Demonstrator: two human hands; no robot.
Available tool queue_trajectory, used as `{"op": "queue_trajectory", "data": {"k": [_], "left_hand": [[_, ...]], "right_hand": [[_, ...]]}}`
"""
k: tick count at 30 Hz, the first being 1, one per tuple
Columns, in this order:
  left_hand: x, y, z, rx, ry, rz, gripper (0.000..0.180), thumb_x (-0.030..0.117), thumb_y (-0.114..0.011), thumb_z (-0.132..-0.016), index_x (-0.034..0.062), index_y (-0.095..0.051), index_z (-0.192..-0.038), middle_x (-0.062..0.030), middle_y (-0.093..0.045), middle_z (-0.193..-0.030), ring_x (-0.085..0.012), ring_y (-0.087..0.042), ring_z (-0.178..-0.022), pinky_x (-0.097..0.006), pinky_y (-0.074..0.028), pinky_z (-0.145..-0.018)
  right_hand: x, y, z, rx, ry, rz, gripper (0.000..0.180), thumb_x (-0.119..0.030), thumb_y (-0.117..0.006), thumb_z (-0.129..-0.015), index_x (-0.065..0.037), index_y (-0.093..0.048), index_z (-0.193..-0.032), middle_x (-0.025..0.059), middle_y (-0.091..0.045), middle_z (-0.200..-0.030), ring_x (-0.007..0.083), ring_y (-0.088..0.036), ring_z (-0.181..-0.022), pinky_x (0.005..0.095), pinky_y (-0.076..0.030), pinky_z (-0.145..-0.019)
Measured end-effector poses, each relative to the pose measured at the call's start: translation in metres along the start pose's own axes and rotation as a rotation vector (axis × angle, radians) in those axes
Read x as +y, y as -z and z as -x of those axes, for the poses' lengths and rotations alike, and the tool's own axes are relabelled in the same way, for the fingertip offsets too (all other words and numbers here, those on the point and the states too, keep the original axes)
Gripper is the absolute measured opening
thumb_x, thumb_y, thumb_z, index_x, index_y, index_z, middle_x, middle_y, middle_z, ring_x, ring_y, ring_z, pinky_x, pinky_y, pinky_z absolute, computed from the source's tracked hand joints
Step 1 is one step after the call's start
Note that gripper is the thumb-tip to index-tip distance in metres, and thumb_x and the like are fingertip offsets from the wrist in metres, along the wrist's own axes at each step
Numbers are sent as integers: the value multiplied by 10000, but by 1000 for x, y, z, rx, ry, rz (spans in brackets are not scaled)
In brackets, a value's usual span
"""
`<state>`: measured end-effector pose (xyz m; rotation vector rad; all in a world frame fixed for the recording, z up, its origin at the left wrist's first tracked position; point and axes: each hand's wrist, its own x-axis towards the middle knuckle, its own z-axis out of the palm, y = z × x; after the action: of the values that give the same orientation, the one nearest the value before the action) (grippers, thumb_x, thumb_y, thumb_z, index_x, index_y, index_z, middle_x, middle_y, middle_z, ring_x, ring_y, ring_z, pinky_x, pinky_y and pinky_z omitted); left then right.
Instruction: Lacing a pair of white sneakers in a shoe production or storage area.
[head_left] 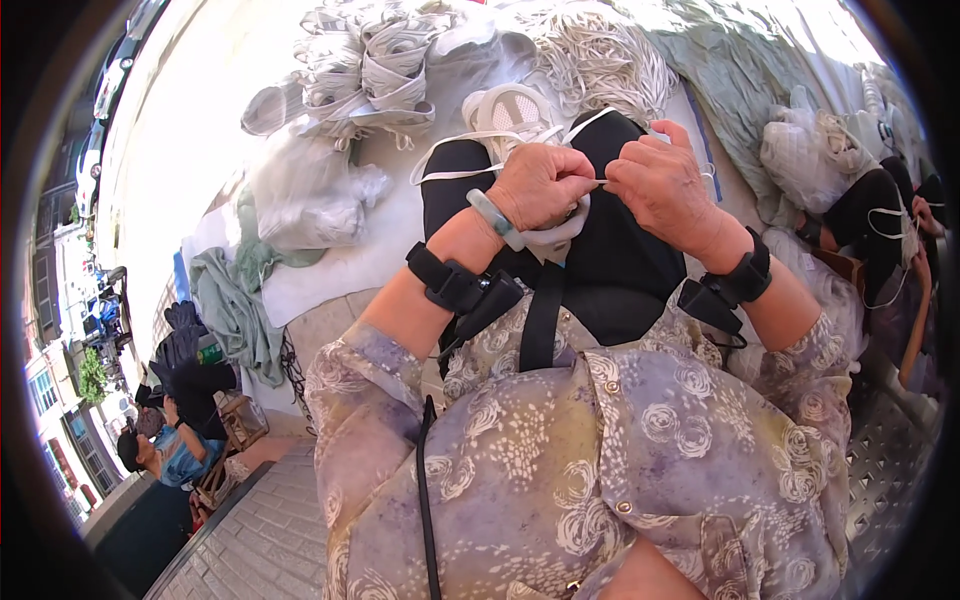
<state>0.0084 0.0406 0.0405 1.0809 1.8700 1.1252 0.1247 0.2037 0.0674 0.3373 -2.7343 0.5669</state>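
Observation:
A white shoe (508, 108) rests on my lap between my knees, partly hidden under my hands. Its far end shows a mesh panel, and its pale collar (558, 237) curves out below my left wrist. A white shoelace (440, 179) loops out over my left thigh, with another stretch across my right knee. My left hand (542, 185) is closed, thumb and forefinger pinching the lace. Close by on the right, my right hand (662, 188) is closed on the lace too, and a short taut length spans the gap between the hands.
Ahead lie stacked bundles of pale shoe parts (395, 75) and a heap of white laces (605, 60). Clear plastic bags (310, 190) sit left, near a grey-green cloth (238, 310). A co-worker's hands (922, 235) hold laced work at right; another person (180, 445) sits far left.

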Motion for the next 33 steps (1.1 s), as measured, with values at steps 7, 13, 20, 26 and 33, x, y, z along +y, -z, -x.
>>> {"op": "queue_trajectory", "data": {"k": [7, 13, 20, 26, 33], "left_hand": [[-27, 16, 13, 528, 101, -78, 114, 134, -632, -785, 24, -653, -806, -4, -606, -652, -60, -519, -591, -218, -435, -564], [-27, 0, 20, 378, -175, -725, 97, 136, -631, -678, 62, -649, -737, -47, -601, -868, -226, -547, -806, -357, -418, -692], [-30, -2, 29, 313, -121, -1115, 111, 96, -572, -635, 31, -632, -702, -90, -525, -1090, -302, -449, -1010, -416, -351, -761], [-44, -6, 27, 367, 2, -1048, 166, 104, -566, -636, 10, -645, -748, -120, -463, -1233, -369, -374, -1152, -446, -323, -871], [-36, -6, 17, 261, 98, -1055, 163, 115, -556, -666, 56, -659, -777, -137, -391, -1313, -418, -310, -1200, -481, -277, -947]], "right_hand": [[3, -43, -6, -125, -215, -99, 185, -249, -616, -767, -83, -576, -838, 48, -546, -743, 242, -550, -752, 371, -362, -708], [1, -62, -12, -285, -352, -92, 266, -291, -601, -772, -63, -548, -900, 80, -562, -807, 264, -556, -790, 381, -365, -694], [5, -68, -10, -281, -353, -135, 269, -304, -532, -759, -61, -549, -873, 107, -612, -805, 279, -589, -778, 407, -354, -687], [7, -76, -9, -246, -321, -173, 242, -289, -516, -755, -59, -544, -822, 114, -612, -760, 280, -591, -748, 405, -341, -673], [12, -79, -7, -255, -320, -196, 209, -253, -503, -744, -50, -532, -784, 130, -606, -737, 300, -589, -724, 407, -342, -669]]}}
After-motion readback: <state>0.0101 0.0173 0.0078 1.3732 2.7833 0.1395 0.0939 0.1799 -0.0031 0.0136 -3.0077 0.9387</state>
